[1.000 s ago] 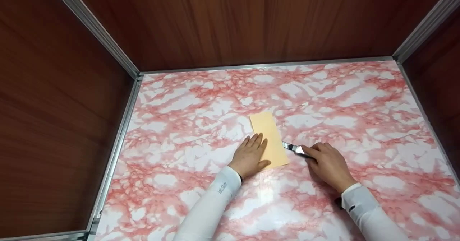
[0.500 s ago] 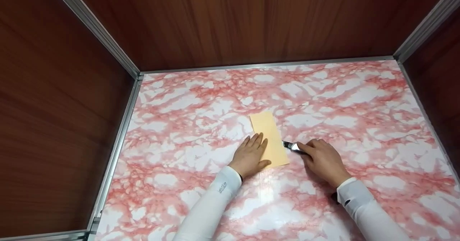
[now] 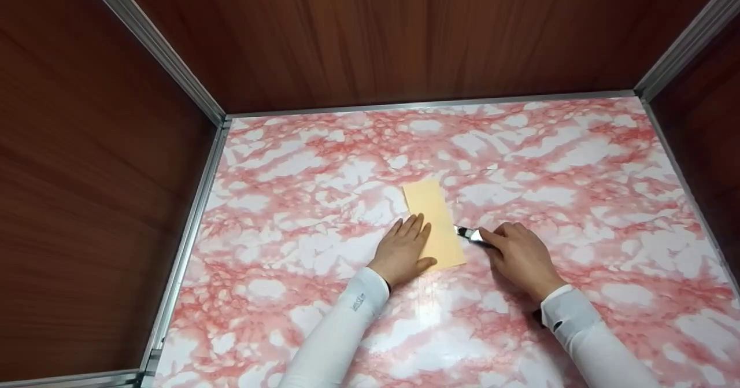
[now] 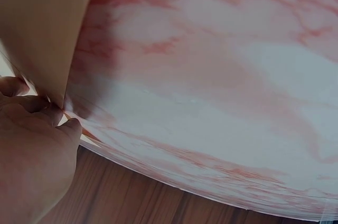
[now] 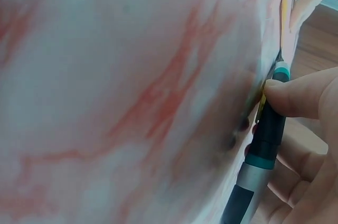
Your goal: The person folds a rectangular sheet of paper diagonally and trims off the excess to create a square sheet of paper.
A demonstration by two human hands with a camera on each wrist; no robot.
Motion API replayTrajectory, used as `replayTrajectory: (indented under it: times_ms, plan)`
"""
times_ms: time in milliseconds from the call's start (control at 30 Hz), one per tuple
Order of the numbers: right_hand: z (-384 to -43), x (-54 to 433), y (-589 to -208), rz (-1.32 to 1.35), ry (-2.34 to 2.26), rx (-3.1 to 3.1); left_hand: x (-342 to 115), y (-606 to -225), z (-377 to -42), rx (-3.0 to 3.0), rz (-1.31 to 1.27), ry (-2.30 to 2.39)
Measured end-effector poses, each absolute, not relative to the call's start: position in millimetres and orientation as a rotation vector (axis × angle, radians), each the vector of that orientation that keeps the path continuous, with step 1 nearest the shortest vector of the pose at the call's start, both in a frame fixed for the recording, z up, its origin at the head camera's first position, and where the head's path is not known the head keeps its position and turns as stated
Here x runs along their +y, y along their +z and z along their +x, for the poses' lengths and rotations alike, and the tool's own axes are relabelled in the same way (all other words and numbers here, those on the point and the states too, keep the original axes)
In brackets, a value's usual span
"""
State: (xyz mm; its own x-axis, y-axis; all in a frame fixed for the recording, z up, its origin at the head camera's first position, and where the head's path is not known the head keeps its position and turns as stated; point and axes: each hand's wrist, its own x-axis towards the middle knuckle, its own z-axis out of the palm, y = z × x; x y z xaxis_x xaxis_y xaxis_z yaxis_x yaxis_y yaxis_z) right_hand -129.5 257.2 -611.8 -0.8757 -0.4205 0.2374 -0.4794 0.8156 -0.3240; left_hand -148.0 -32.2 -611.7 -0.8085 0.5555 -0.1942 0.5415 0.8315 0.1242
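Note:
A flat, pale yellow paper rectangle (image 3: 442,237), shaped like an envelope, lies in the middle of the head view. My left hand (image 3: 399,252) rests on its left side, fingers extended and thumb near the bottom edge. In the left wrist view that hand (image 4: 31,150) shows at the lower left, beside the paper (image 4: 47,23). My right hand (image 3: 523,258) grips a utility knife (image 3: 471,235), its tip right at the paper's right edge. The right wrist view shows the knife's dark handle (image 5: 264,139) with teal bands and a grey rear, the thumb along its top.
A red-and-white marbled tabletop (image 3: 277,272) spreads under everything. Dark wood panels stand behind (image 3: 370,41) and at both sides, with a metal frame rail (image 3: 191,226) along the left edge. White sleeves cover both forearms.
My right hand has shifted slightly left and away from me, bringing the knife tip to the paper's edge. The left hand and paper have stayed put.

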Motion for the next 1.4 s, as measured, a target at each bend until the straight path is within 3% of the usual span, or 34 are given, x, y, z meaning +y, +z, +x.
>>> replayTrajectory:
  times_ms: [333,1400]
  plan:
    - [-130.7,266.4,-611.7,0.609,0.568,-2.852,-32.2,-611.0,-148.3,2.786,0.843,0.103]
    - [-131.2,255.2,-612.8,0.644,0.600,-2.868,-35.9,-608.0,-148.3,2.714,0.955,0.130]
